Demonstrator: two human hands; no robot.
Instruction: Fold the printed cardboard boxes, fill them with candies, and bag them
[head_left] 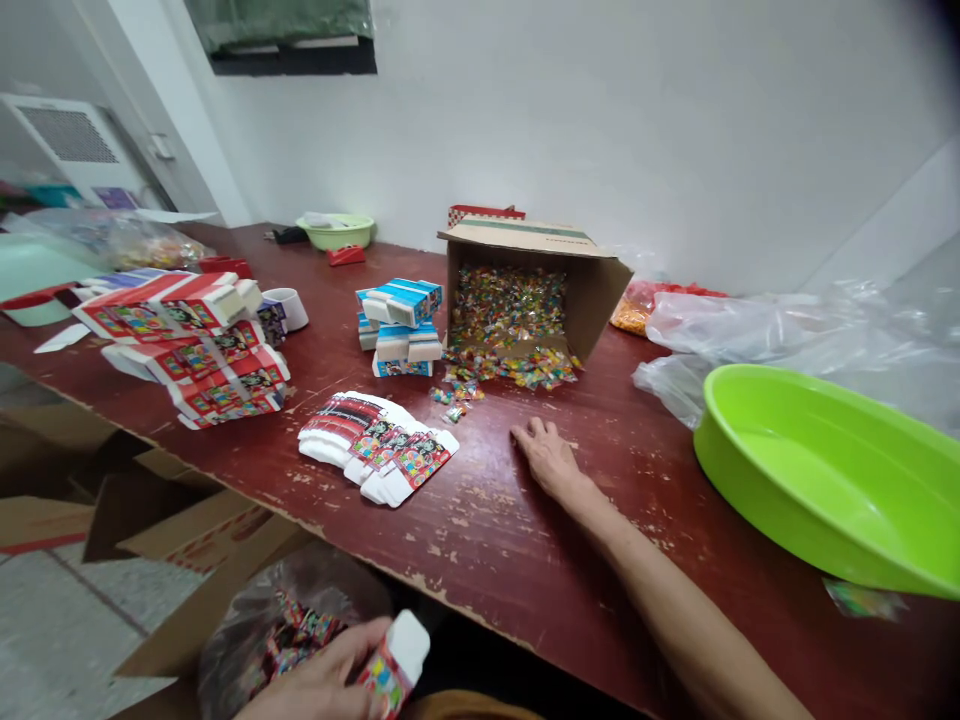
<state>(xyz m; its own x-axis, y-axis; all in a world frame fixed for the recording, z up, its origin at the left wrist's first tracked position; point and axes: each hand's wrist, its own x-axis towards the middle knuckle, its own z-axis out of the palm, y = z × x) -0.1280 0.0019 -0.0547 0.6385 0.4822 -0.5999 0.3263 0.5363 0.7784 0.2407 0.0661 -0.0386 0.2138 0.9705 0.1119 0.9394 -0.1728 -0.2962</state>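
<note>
At the bottom of the head view my left hand (330,680) is closed around a small printed carton (390,675), whose white end flap stands up. A plastic bag (247,620) with red printed packs lies just beyond that hand. My right hand (547,455) rests on the red tabletop (525,530), fingers apart and slightly bent, holding nothing that I can see. Small wrapped candies (457,400) lie a little beyond it, spilling from a tipped cardboard box (600,290). To its left, a fanned row of flattened cartons (382,445) lies on the table.
Bundled red cartons (202,350) are stacked at the left, and blue cartons (405,320) stand beside the candy box. A large green basin (795,480) and clear plastic bags (720,330) take up the right. Open cardboard boxes (172,530) sit below the table's near edge.
</note>
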